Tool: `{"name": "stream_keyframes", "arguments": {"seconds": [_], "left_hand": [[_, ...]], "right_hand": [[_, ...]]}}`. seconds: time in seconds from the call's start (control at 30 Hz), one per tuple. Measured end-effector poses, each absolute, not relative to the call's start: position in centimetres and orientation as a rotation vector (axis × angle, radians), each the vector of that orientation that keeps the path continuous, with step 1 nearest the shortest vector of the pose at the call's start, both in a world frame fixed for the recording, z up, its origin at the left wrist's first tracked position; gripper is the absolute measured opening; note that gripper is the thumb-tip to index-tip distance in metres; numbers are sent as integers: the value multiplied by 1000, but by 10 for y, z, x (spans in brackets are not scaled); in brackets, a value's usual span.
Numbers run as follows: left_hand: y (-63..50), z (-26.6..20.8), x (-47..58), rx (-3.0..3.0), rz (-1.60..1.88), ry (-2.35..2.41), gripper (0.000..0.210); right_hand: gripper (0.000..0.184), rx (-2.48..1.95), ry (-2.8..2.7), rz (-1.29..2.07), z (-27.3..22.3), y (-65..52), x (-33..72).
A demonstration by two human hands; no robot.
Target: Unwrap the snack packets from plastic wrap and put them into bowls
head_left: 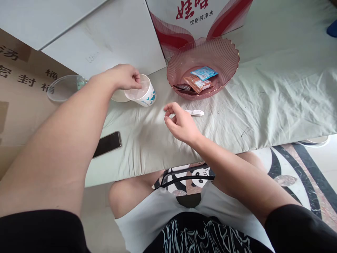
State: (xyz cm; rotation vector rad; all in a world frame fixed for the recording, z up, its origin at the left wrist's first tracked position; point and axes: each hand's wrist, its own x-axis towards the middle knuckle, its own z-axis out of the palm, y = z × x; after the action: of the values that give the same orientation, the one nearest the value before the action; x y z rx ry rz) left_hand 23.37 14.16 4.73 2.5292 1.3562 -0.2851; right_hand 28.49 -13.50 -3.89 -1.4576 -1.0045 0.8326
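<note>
My left hand [127, 77] is over a white paper cup [149, 97] with a blue-green print, its fingertips pinched together at the opening. What they hold, if anything, is hidden. The cup leans slightly, and a pale round lid or dish [119, 96] shows partly behind it. My right hand [181, 123] hovers or rests on the cloth to the right, fingers loosely curled, a gap between thumb and forefinger, nothing visible inside. A slim white plastic piece, perhaps a folding spoon [197, 112], lies just beyond this hand and is partly covered by it.
A pink ribbed bowl [226, 52] holds several small packets [204, 73]. Behind stand a red-and-white carton [176, 38] and white boxes [110, 42]. A black phone [107, 144] lies near the front edge of the cloth-covered table [147, 147]. At left are a clear round lid [61, 88] and a brown carton [15, 105].
</note>
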Motion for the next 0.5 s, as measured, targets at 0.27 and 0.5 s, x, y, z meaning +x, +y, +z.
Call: {"name": "stream_keyframes", "arguments": {"seconds": [0.27, 0.5], "left_hand": [[124, 27, 236, 2422, -450, 1357, 29], [101, 28, 237, 2490, -551, 1524, 23]], "right_hand": [[22, -1471, -1017, 823, -41, -136, 284], [22, -1476, -1011, 802, -41, -134, 286]]}}
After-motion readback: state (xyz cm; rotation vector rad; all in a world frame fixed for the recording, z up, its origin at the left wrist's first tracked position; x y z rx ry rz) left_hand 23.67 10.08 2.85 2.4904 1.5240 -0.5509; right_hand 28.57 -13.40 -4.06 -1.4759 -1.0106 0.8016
